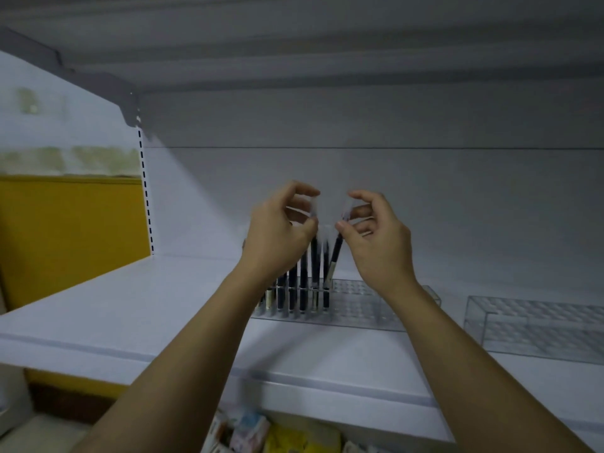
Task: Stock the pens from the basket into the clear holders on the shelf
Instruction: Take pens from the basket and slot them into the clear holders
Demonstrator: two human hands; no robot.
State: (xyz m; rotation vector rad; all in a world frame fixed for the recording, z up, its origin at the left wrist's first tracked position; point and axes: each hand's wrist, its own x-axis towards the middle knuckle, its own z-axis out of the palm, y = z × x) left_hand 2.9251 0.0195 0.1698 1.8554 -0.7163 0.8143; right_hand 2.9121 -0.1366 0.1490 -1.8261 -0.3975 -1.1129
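A clear holder point(356, 302) with a grid of holes lies on the white shelf point(137, 308). Several dark pens point(302, 282) stand upright in its left end. My left hand point(277, 230) pinches the pale top of one pen point(314, 253) that stands in the holder. My right hand point(376, 233) pinches the top of another dark pen point(335, 256), which leans left with its tip at the holder's holes. A second clear holder point(536, 328) sits to the right with no pens in it. The basket is not in view.
The shelf's back panel point(392, 197) rises close behind the holders, and another shelf overhangs above. A yellow wall point(65, 237) stands to the left. Coloured packets point(261, 433) lie on the level below the shelf's front edge.
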